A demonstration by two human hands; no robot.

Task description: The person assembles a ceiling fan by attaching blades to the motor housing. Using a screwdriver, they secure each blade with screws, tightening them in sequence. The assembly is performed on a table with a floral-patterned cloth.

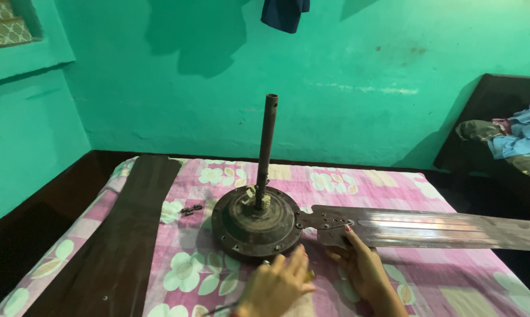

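Loose brown fan blade (121, 235) lies at left on the floral sheet (200, 276), small screws (190, 209) beside it. Fan motor (256, 223) sits mid-bed w/ its rod (266, 147) upright. Your left hand (277, 285) is just below the motor, fingers curled; can't tell what it grips. Your right hand (362, 267) is open, fingertips pressing the attached blade (429, 226) near its bracket.

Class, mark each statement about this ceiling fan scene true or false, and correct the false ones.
1. The fan motor lies on a flowered sheet. True.
2. The rod lies flat on the bed. False: it stands upright from the motor.
3. The right hand touches the blade near its bracket. True.
4. Both blades are joined to the motor. False: the dark blade lies apart on the left.
5. The left hand is by the motor's front rim. True.
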